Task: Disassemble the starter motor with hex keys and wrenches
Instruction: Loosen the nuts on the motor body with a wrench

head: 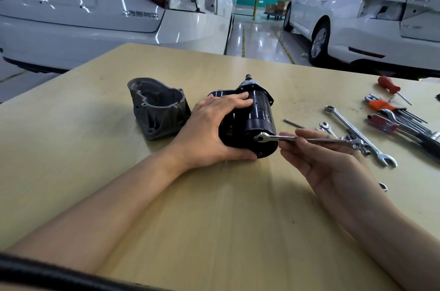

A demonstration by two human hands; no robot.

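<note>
The black starter motor [258, 121] lies on its side in the middle of the wooden table [214, 207]. My left hand [212, 128] grips it from the left, fingers over the top and thumb under the near end. My right hand [319, 157] pinches a silver combination wrench [307, 139] near its middle. The wrench's open jaw sits on a bolt at the motor's near end face. A grey cast housing [158, 108], taken off the motor, stands to the left of my left hand.
Loose tools lie at the right: a long wrench [357, 133], a smaller wrench [327, 127], a thin rod [294, 123], hex keys in an orange holder [381, 105], a red screwdriver [390, 86]. A small metal part [382, 186] lies near my right wrist. White cars [95, 9] stand behind the table.
</note>
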